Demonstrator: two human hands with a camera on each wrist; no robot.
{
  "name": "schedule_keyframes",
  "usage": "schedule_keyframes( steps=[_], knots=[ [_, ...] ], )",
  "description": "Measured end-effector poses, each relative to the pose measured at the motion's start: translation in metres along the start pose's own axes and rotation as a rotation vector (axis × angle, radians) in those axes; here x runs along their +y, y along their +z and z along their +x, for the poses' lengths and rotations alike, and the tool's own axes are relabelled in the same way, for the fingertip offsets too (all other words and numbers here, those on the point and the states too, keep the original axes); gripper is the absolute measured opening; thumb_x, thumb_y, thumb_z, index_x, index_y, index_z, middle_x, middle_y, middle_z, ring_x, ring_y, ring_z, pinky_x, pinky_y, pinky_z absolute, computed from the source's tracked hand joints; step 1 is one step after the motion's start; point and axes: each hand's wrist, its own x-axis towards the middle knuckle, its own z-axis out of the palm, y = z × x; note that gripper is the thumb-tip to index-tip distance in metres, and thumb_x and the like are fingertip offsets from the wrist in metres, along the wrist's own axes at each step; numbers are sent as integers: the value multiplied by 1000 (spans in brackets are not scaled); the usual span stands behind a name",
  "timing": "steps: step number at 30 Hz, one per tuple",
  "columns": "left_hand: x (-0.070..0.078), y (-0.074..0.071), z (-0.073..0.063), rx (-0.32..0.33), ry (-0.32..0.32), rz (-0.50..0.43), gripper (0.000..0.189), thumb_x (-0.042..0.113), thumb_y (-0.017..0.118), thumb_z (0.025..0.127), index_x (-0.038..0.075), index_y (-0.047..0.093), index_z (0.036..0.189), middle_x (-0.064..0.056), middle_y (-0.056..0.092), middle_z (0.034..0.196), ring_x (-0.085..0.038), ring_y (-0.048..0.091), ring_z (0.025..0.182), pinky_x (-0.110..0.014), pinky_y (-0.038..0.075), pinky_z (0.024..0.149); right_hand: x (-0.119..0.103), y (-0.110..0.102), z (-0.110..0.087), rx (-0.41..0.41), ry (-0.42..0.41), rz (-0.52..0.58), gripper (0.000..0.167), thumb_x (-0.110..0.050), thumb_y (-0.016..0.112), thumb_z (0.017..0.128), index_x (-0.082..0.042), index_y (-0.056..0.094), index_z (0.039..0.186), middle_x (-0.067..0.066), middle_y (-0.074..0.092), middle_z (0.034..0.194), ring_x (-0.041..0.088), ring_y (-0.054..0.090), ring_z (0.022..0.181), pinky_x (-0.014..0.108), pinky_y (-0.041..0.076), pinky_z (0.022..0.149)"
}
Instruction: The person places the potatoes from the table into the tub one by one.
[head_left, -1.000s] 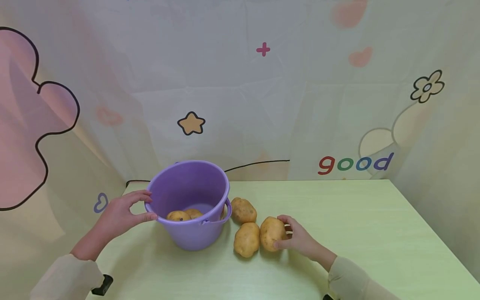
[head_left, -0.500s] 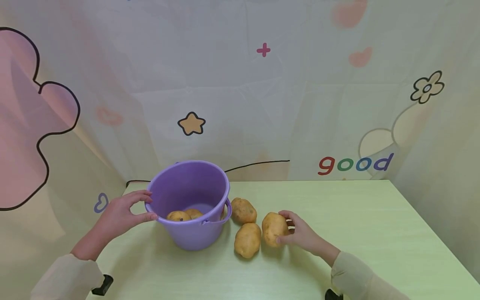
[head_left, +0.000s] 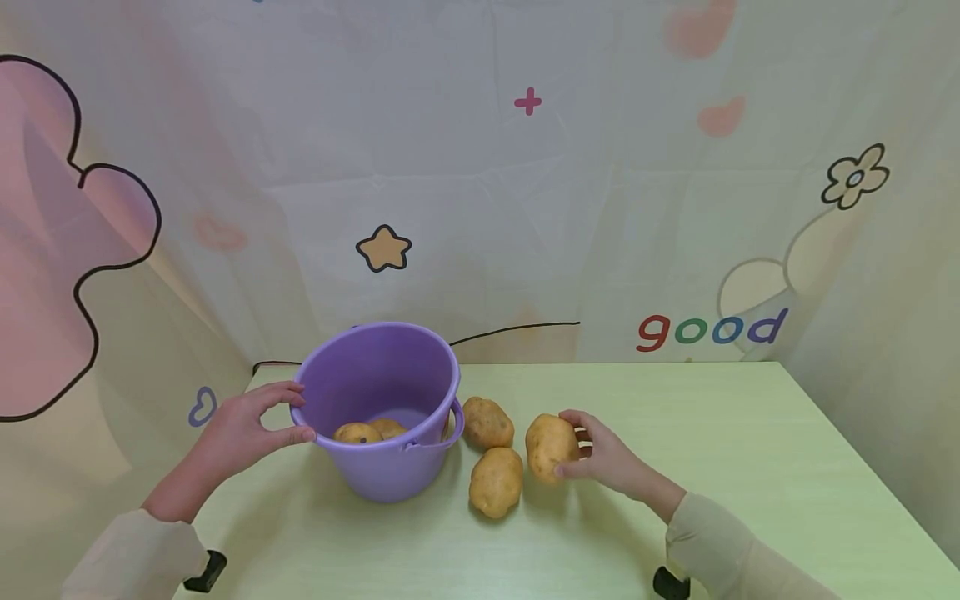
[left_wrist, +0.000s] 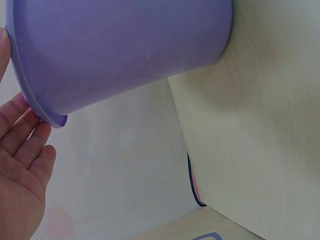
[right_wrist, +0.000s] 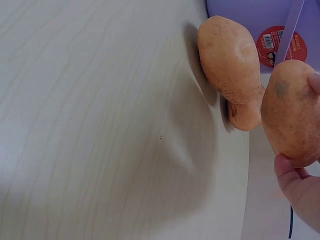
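My left hand [head_left: 238,429] grips the left rim of a purple bucket [head_left: 390,473], fingers and thumb at its edge. Two potatoes [head_left: 356,432] show inside the bucket; its lower inside is partly hidden by the near wall. In my right hand [head_left: 606,460] a potato [head_left: 551,448] is held between thumb and fingers, just above the table. Between it and the bucket lie two more potatoes, a front potato [head_left: 496,483] and a back potato [head_left: 487,422]. The right wrist view shows the held potato [right_wrist: 290,115] close to the bucket's red label [right_wrist: 267,47].
The pale green table [head_left: 675,433] ends at a patterned cloth backdrop [head_left: 480,208] with a star and the word "good". The bucket's purple handle [head_left: 450,429] hangs down on its right side. Dark wrist straps show below both sleeves.
My right hand has raised the potato off the table and moved it slightly away from the front potato. The left hand and the bucket have stayed still.
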Motion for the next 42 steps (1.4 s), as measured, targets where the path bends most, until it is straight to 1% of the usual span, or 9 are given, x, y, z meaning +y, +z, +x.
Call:
schedule_keyframes(
  steps=[4, 11, 17, 21, 29, 32, 38, 42],
  knots=[
    [0, 0, 0, 5, 5, 0, 48, 43, 72, 67, 8, 64, 98, -10, 59, 115, -31, 51, 110, -46, 43, 80, -2, -1, 1, -4, -11, -4, 73, -10, 73, 70, 4, 31, 128, 21, 36, 126, 31, 44, 105, 30, 46, 80],
    [0, 0, 0, 2, 3, 4, 48, 43, 72, 67, 8, 64, 98, -10, 59, 116, -32, 51, 111, -46, 42, 80, -12, -4, 4, -3, -6, -32, 74, -13, 74, 70, 2, 31, 129, 18, 37, 128, 30, 43, 107, 32, 45, 82],
    [0, 0, 0, 2, 0, 4, 48, 44, 72, 67, 8, 64, 98, -9, 59, 116, -31, 51, 111, -46, 43, 80, -18, -7, 5, -12, -45, -53, 72, -12, 73, 71, 4, 31, 128, 21, 37, 127, 33, 43, 108, 39, 43, 85],
    [-1, 0, -1, 0, 0, 3, 49, 44, 72, 67, 8, 63, 99, -9, 59, 116, -31, 51, 111, -46, 43, 80, -21, -7, 7, -15, -52, -59, 72, -10, 73, 71, 5, 32, 127, 21, 38, 127, 33, 43, 108, 41, 43, 86],
    [-1, 1, 0, 3, 2, 4, 49, 44, 72, 67, 8, 64, 99, -9, 59, 116, -31, 51, 110, -46, 43, 80, -31, -9, 11, -22, -67, -83, 72, -9, 73, 70, 5, 32, 127, 21, 39, 124, 34, 43, 107, 38, 44, 85],
    [-1, 0, 0, -1, -1, 2, 49, 44, 72, 67, 8, 63, 99, -10, 59, 116, -31, 51, 110, -47, 43, 80, -34, -10, 12, -28, -62, -83, 72, -11, 73, 70, 3, 33, 128, 19, 40, 125, 33, 43, 108, 40, 43, 86],
    [0, -1, 0, -6, 2, 6, 49, 44, 72, 67, 8, 63, 99, -10, 58, 116, -32, 51, 110, -46, 43, 80, -39, -12, 14, -33, -53, -108, 72, -14, 73, 71, 2, 33, 128, 17, 41, 125, 31, 44, 108, 36, 44, 86],
    [1, -1, 0, -7, 1, 5, 49, 44, 72, 67, 7, 63, 99, -10, 58, 117, -32, 51, 111, -45, 43, 79, -41, -13, 16, -45, -67, -117, 72, -13, 72, 71, 3, 32, 129, 19, 41, 126, 32, 44, 108, 38, 43, 87]
  ],
)
